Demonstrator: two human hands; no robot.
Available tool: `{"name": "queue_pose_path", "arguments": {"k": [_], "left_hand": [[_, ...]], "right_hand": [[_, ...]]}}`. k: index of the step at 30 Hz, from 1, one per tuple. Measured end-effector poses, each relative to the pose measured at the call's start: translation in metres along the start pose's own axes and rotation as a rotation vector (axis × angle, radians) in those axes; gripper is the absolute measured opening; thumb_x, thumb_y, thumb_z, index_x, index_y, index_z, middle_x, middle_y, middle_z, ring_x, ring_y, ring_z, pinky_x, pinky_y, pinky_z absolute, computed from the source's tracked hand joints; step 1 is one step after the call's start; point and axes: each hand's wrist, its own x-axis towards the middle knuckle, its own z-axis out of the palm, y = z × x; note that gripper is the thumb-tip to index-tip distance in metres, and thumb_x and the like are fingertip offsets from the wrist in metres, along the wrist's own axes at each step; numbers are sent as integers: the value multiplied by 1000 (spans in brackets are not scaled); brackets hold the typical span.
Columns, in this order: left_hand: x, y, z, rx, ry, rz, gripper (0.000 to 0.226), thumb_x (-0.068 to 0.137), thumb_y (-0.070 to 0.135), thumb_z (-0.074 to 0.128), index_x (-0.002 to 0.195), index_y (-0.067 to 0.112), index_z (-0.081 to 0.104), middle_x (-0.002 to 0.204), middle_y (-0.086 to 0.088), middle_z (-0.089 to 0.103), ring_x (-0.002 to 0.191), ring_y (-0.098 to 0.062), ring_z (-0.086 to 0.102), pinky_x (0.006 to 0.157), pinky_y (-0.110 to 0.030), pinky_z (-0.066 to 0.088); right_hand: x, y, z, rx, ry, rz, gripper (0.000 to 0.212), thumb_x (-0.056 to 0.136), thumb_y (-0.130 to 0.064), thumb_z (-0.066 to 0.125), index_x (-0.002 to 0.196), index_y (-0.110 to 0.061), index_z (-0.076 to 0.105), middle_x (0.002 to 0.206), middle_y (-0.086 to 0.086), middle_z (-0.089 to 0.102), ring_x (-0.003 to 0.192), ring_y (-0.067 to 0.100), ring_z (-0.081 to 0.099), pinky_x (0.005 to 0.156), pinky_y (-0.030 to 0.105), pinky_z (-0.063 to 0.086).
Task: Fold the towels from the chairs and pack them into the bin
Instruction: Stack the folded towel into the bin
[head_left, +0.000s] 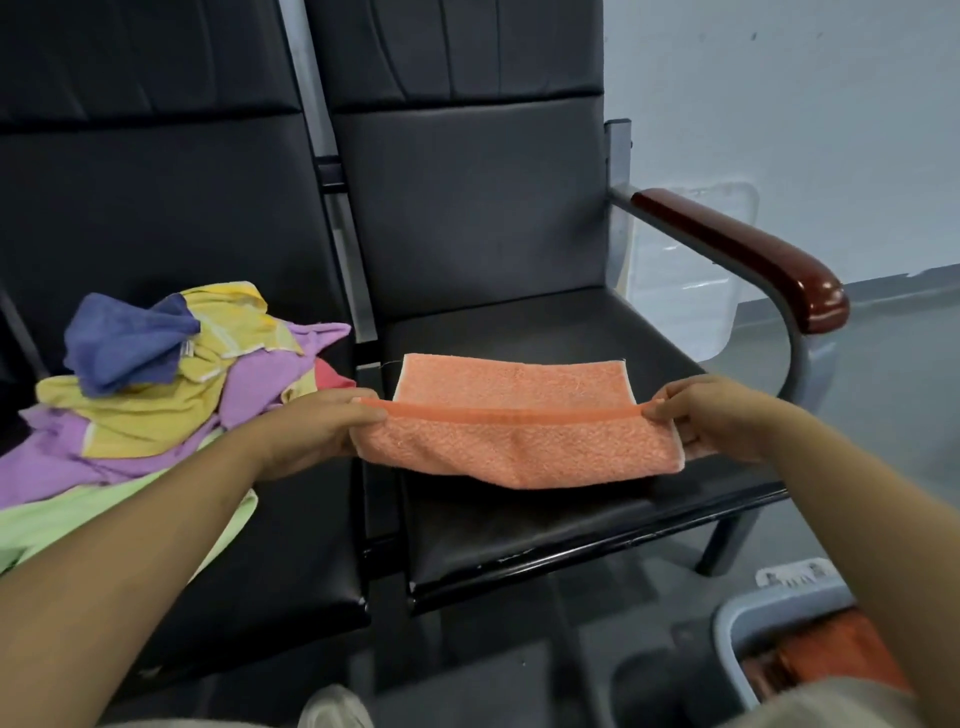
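Pinching both ends of the soft orange terry towel (519, 436) on the right black chair seat (545, 525), your left hand (311, 431) and right hand (711, 415) are gripping its limp, light fold edge; you are best holding those corners.

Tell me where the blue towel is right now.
In the head view the blue towel lies at the left, on top of the towel pile on the left chair seat, resting on a yellow towel.
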Motion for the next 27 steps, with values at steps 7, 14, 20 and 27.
{"name": "queue_pose_path", "arguments": {"k": [7,14,20,27], "left_hand": [[-11,-2,-3,22,-277,-190,15,93,23,64,104,14,68,92,-7,70,91,-25,69,70,-32,58],[10,-12,-2,202,146,-75,25,95,23,64,105,1,60,97,-14,72,88,-26,72,73,-36,60],[46,-21,1,284,414,-58,8,96,13,61,89,8,63,97,-11,66,93,-26,65,76,-37,58],[79,-29,3,455,598,-11,15,99,21,53,84,17,50,85,-4,55,77,-18,48,64,-32,38]], "right_hand": [[-12,7,-10,-101,-235,188,15,96,-10,56,104,3,60,87,16,71,75,26,71,64,35,57],[7,1,1,56,154,-60,21,94,-15,66,107,1,69,101,18,73,86,28,71,72,38,57],[46,-4,33,-131,526,-178,15,88,-19,75,86,-5,71,82,6,67,77,18,62,63,28,49],[85,0,52,-161,666,-246,21,97,-29,62,109,-12,64,100,3,63,93,23,58,80,34,44]]}}
